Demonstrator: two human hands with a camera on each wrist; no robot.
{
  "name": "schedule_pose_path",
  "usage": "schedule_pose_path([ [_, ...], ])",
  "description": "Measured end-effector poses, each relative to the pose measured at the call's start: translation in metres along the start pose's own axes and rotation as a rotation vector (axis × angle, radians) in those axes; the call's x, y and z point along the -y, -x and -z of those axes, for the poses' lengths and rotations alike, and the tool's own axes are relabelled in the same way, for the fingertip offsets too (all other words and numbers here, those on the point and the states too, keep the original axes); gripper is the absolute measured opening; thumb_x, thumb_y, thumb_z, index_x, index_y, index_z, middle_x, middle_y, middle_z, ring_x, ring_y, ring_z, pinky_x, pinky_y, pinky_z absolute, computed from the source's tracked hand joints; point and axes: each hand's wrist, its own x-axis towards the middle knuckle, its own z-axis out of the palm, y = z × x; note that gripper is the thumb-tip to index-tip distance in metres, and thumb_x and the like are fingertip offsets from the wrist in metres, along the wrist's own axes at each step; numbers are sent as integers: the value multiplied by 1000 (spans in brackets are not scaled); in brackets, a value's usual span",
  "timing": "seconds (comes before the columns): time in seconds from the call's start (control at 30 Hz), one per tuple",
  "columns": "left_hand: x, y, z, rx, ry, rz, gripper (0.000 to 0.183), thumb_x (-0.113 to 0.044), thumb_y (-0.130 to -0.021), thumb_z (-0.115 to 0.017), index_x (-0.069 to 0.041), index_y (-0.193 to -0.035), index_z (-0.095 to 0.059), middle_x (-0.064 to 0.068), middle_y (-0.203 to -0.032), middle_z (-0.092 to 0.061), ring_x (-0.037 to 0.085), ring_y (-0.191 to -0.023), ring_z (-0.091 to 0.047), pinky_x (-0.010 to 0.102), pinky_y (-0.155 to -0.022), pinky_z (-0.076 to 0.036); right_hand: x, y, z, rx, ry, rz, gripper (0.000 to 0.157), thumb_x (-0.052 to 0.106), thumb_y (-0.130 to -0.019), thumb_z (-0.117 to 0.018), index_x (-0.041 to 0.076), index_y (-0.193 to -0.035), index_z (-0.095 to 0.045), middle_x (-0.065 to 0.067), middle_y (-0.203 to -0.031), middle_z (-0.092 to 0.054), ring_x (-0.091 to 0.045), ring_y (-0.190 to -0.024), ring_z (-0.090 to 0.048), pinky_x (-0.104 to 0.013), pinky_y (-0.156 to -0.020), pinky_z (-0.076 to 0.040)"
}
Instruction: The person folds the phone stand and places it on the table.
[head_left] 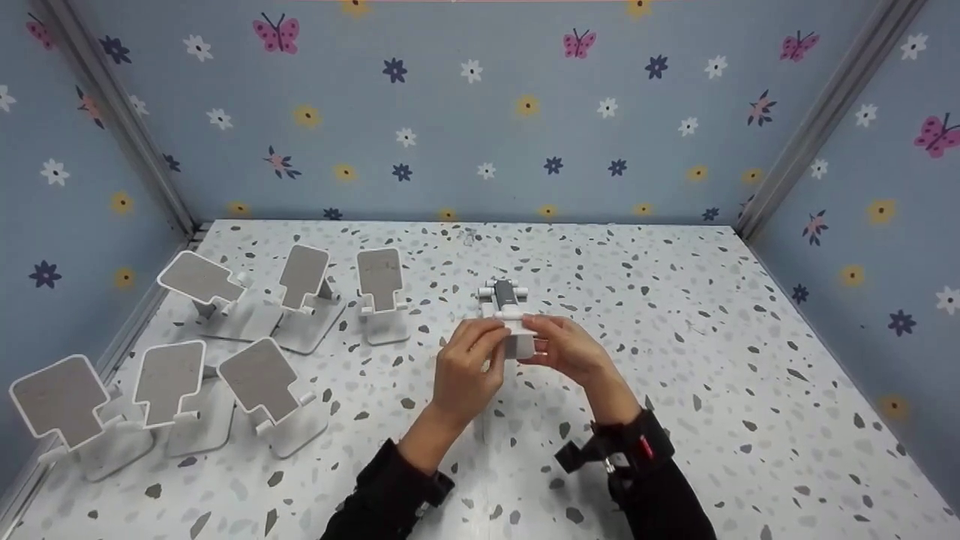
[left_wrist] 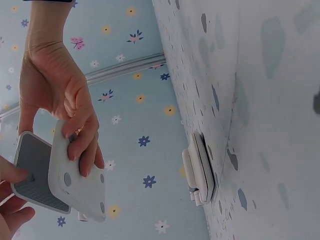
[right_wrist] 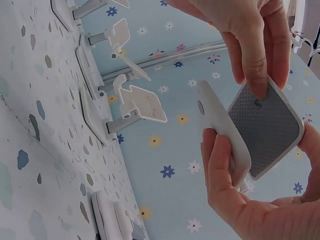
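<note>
In front of me both hands hold a white folding phone stand (head_left: pixel 520 346) up off the table. Its grey textured panel (right_wrist: pixel 270 132) stands apart at an angle from the white base (left_wrist: pixel 77 175), which has round grey feet. My left hand (head_left: pixel 469 360) pinches the panel, thumb on the grey face and fingers behind it. My right hand (head_left: pixel 574 352) has fingers curled on the base and the thumb at the panel's edge. Beyond the hands, a folded phone stand (head_left: pixel 506 292) lies on the table, also visible in the left wrist view.
Several opened phone stands (head_left: pixel 174 382) stand in two rows at the left of the speckled white table (head_left: pixel 712 360). Patterned blue walls (head_left: pixel 480 112) rise at the back and both sides.
</note>
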Motion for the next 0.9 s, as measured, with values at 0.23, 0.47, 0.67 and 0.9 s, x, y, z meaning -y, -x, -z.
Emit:
schedule_pose_path([
  [0.23,-2,-3,2,38,171,358,29,-6,-82,-73,5,-109,-68,17,-109,-66,30,-105,-65,41,-92,-54,2,0,0,-75,-30,15,23,10,-100,-42,-4,-116,-50,3,-88,-69,-8,-82,-68,-23,-75,-56],
  [0.47,-1,-6,3,195,343,807,51,-21,-93,-64,8,-134,-52,23,-125,-60,35,-112,-61,46,-99,-52,3,3,0,-82,-46,46,34,7,-97,-42,-11,-126,-43,2,-91,-66,-9,-84,-67,-24,-77,-56],
  [0.67,1,-7,4,300,544,1035,57,-24,-97,-57,11,-139,-44,27,-126,-60,35,-112,-63,39,-96,-55,3,2,0,-113,-40,46,54,5,-96,-45,-19,-141,-27,0,-96,-65,-10,-85,-68,-24,-79,-57],
  [0.9,3,-10,6,286,755,1140,52,-13,-97,-55,17,-138,-41,32,-121,-59,26,-102,-68,29,-89,-58,3,1,-1,-128,-52,51,54,0,-95,-47,-19,-141,-25,-1,-98,-62,-10,-85,-67,-23,-79,-57],
])
